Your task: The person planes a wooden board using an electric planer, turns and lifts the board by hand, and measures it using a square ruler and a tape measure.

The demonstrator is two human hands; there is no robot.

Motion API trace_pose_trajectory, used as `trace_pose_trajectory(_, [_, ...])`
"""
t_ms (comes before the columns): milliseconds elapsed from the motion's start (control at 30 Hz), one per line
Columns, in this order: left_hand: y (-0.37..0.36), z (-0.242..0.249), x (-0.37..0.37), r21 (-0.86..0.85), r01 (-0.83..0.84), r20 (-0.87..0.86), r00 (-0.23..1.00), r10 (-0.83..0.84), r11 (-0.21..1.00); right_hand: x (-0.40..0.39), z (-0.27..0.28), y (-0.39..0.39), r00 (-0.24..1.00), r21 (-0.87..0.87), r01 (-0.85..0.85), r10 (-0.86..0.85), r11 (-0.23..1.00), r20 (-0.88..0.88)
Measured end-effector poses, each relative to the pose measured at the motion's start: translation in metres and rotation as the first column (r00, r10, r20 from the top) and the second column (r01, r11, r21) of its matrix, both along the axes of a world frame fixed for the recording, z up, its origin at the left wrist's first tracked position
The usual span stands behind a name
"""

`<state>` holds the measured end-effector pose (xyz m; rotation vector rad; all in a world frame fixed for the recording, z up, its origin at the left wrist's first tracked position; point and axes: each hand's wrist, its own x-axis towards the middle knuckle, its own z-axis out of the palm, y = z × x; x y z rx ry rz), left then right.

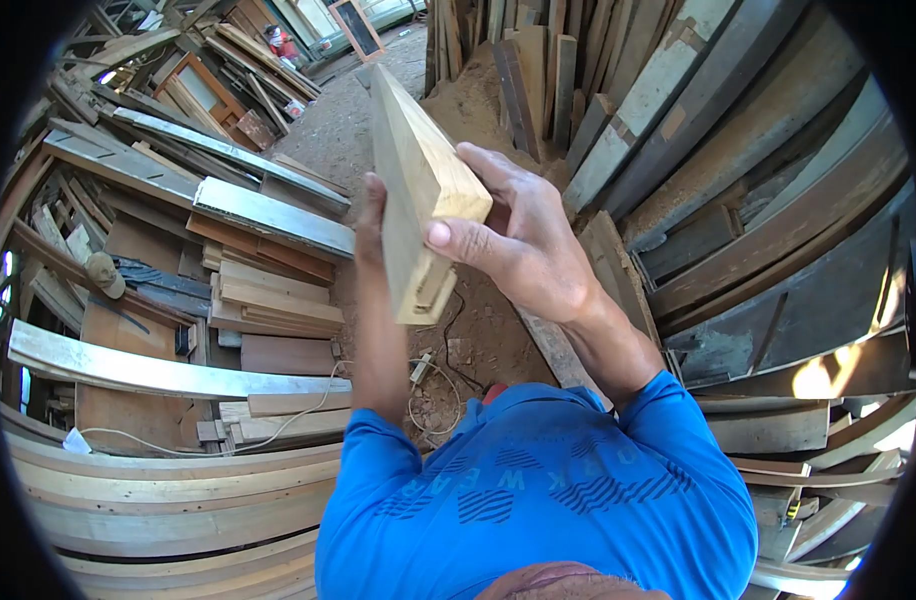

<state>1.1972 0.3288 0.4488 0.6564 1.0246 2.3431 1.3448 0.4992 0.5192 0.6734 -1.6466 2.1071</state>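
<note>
A long pale wooden board point(413, 185) is raised in front of my chest, its far end pointing away from me. The near end has a groove or slot cut in it. My right hand point(528, 240) grips the board near this end, thumb on the near corner and fingers along the right side. My left hand point(374, 215) is at the board's left side, partly hidden behind it, and appears to support it. The left forearm is slightly blurred.
Stacked planks point(273, 295) and a white-painted board point(268, 215) lie to the left. Tall boards point(668, 100) lean at the right. A pale cord point(308, 425) crosses the left stacks and reaches the dirt floor. Another person point(278, 42) is far off at upper left.
</note>
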Motion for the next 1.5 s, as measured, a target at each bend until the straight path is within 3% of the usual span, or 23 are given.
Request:
trace_pose_trajectory(33, [0.004,-0.008,0.004,0.047,-0.002,0.016,1.000,0.002,0.999,0.002,0.000,0.001,1.000,0.067,0.028,-0.029,0.997,0.011])
trace_pose_trajectory(167, [0.032,-0.021,0.028,0.293,-0.055,0.163,0.987,0.006,0.955,0.001,-0.001,-0.001,0.997,0.055,0.076,-0.077,0.996,0.002])
trace_pose_trajectory(300, [0.050,-0.005,0.046,0.376,0.016,0.076,0.996,-0.048,0.926,-0.004,0.004,0.000,0.992,0.106,0.106,-0.097,0.989,-0.085])
trace_pose_trajectory(533, [0.057,0.009,0.026,0.389,-0.144,0.185,0.980,0.076,0.910,-0.009,0.019,-0.005,0.998,-0.149,-0.040,0.033,0.988,-0.050])
trace_pose_trajectory(667, [0.061,0.017,0.025,0.253,-0.223,0.023,0.974,0.225,0.941,-0.016,0.012,-0.001,0.995,-0.211,-0.101,0.095,0.972,-0.037])
trace_pose_trajectory(733, [0.065,0.022,0.029,0.311,-0.212,0.092,0.977,0.193,0.926,-0.018,0.010,0.000,0.995,-0.202,-0.095,0.089,0.975,-0.041])
trace_pose_trajectory(800, [0.069,0.021,0.024,0.365,-0.139,0.037,0.990,0.135,0.921,-0.020,0.009,0.002,0.994,-0.217,-0.104,0.095,0.971,-0.052])
trace_pose_trajectory(867, [0.070,0.017,0.022,0.458,-0.090,0.122,0.992,0.037,0.884,-0.020,0.008,0.003,0.994,-0.219,-0.100,0.090,0.971,-0.055])
trace_pose_trajectory(933, [0.070,0.005,0.018,0.589,-0.092,0.322,0.938,-0.129,0.803,-0.019,0.012,0.004,0.996,-0.206,-0.086,0.076,0.975,-0.055])
trace_pose_trajectory(1033, [0.072,-0.008,0.002,0.677,0.026,0.276,0.918,-0.286,0.735,-0.016,0.014,0.006,0.996,-0.203,-0.086,0.083,0.975,-0.022])
trace_pose_trajectory(1067, [0.074,-0.009,0.003,0.606,-0.043,0.278,0.947,-0.162,0.794,-0.012,0.015,0.009,1.000,-0.085,-0.022,0.023,0.996,0.012])
trace_pose_trajectory(1100, [0.076,0.000,0.008,0.513,-0.120,0.256,0.967,-0.018,0.850,-0.017,0.003,0.011,0.987,0.079,0.073,-0.061,0.994,-0.146])
trace_pose_trajectory(1133, [0.079,0.005,0.013,0.464,-0.175,0.246,0.967,0.063,0.869,-0.013,0.006,0.007,0.932,0.239,0.280,-0.204,0.930,-0.298])
trace_pose_trajectory(1167, [0.083,0.006,0.012,0.520,-0.130,0.288,0.957,-0.030,0.844,-0.010,0.005,0.004,0.908,0.291,0.363,-0.267,0.885,-0.322])
trace_pose_trajectory(1233, [0.087,0.005,0.008,0.626,-0.052,0.354,0.908,-0.224,0.778,-0.013,0.001,0.000,0.912,0.317,0.388,-0.310,0.866,-0.268])
trace_pose_trajectory(1300, [0.088,0.002,0.001,0.652,0.053,0.248,0.928,-0.278,0.757,-0.016,0.004,-0.003,0.906,0.310,0.402,-0.325,0.861,-0.273])
trace_pose_trajectory(1500, [0.093,0.010,-0.008,0.575,-0.093,0.296,0.950,-0.100,0.813,-0.023,0.016,-0.003,0.890,0.311,0.431,-0.342,0.847,-0.302])
